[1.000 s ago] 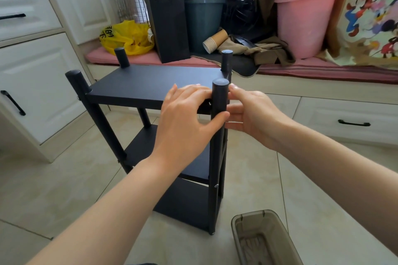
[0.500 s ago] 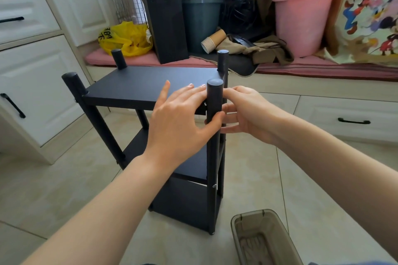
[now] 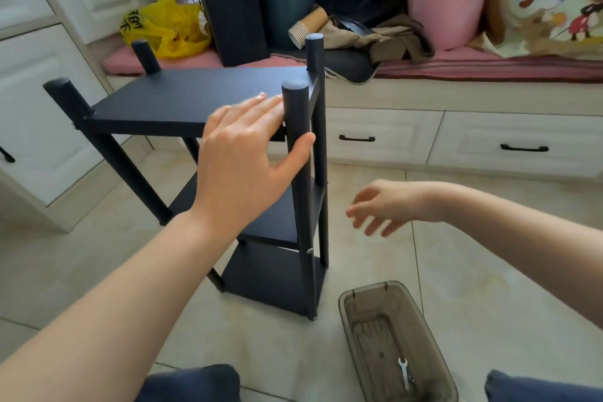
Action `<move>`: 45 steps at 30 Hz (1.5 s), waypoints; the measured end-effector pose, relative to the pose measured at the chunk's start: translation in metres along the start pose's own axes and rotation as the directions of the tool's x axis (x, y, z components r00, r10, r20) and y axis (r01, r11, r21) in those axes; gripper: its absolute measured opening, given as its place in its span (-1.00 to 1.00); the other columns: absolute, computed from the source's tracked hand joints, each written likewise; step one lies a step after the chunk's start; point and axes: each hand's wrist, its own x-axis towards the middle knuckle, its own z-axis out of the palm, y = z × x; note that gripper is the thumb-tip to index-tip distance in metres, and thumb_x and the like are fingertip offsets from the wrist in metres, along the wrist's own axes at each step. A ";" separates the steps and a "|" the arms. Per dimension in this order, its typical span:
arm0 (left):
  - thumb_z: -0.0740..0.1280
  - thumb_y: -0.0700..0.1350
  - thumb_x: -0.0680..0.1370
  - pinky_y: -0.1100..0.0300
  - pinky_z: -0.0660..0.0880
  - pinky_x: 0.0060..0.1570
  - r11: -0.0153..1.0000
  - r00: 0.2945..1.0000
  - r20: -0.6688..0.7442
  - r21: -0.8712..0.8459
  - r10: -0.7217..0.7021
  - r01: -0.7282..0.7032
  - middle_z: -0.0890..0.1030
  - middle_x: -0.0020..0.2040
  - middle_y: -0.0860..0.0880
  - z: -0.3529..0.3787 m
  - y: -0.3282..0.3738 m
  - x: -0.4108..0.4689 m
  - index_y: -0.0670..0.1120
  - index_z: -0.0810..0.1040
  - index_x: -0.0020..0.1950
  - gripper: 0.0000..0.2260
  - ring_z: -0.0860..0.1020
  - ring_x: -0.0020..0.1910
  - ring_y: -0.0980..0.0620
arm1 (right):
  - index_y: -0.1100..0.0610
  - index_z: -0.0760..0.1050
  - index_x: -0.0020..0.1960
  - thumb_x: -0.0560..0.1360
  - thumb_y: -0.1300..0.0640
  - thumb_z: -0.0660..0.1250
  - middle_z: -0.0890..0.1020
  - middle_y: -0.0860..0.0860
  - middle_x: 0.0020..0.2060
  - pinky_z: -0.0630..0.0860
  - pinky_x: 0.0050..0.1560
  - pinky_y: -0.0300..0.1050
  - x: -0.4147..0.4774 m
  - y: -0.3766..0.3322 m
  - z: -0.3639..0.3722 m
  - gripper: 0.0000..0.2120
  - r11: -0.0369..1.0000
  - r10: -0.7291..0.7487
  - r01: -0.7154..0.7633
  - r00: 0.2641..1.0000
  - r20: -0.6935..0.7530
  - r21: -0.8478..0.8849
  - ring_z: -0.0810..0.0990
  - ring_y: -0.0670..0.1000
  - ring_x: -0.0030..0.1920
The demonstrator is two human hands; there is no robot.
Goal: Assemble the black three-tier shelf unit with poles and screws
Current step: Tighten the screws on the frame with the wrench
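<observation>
Left hand [image 3: 241,160]: open and flat, palm down. The straight fingers [image 3: 261,104] lie on the top board [image 3: 182,98] of the black shelf unit [image 3: 274,274], and the thumb presses across the front of the near right pole [image 3: 295,108]. Nothing is enclosed in the hand.

Right hand [image 3: 381,206]: open, fingers loosely spread and pointing down and left. It hangs in the air just right of the unit, touches nothing and holds nothing.

The unit stands upright on a glossy beige tiled floor [image 3: 473,271]. It has three flat, matte rectangular boards stacked between four smooth cylindrical poles with flat round caps. A small silvery screw head [image 3: 309,251] shows low on the near right pole.

Near the unit's foot, on the right, sits a translucent brown plastic tray [image 3: 350,307], rectangular with rounded corners. A small metal wrench [image 3: 404,372] lies in it.
</observation>
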 end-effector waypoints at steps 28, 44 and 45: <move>0.24 0.05 0.66 -0.22 0.41 0.28 0.999 0.999 -0.023 -0.003 -0.035 0.035 0.65 0.16 -0.09 0.008 0.005 -0.003 -0.16 0.63 0.21 -0.66 0.55 0.23 -0.14 | 0.15 0.35 0.48 0.62 0.31 0.14 0.47 0.10 0.36 0.52 0.25 -0.06 0.081 0.249 0.230 -0.57 0.760 0.498 -0.439 0.867 -0.004 -0.479 0.51 0.11 0.31; 0.20 0.08 0.67 -0.21 0.40 0.30 0.991 0.991 0.042 -0.029 -0.130 0.131 0.56 0.14 0.00 0.006 0.012 -0.005 -0.16 0.59 0.26 -0.63 0.51 0.25 -0.13 | 0.07 0.57 0.26 0.64 0.30 0.10 0.61 0.00 0.19 0.51 0.01 -0.16 0.086 0.282 0.237 -0.65 0.606 0.250 -0.312 0.948 -0.198 -0.732 0.61 0.02 0.18; 0.20 0.08 0.67 -0.20 0.39 0.31 0.990 0.989 0.051 -0.022 -0.137 0.138 0.58 0.16 -0.04 0.005 0.013 -0.005 -0.16 0.58 0.27 -0.62 0.51 0.26 -0.13 | 0.06 0.57 0.26 0.64 0.30 0.10 0.62 0.00 0.19 0.52 0.01 -0.15 0.087 0.282 0.236 -0.65 0.604 0.247 -0.311 0.948 -0.198 -0.734 0.61 0.02 0.19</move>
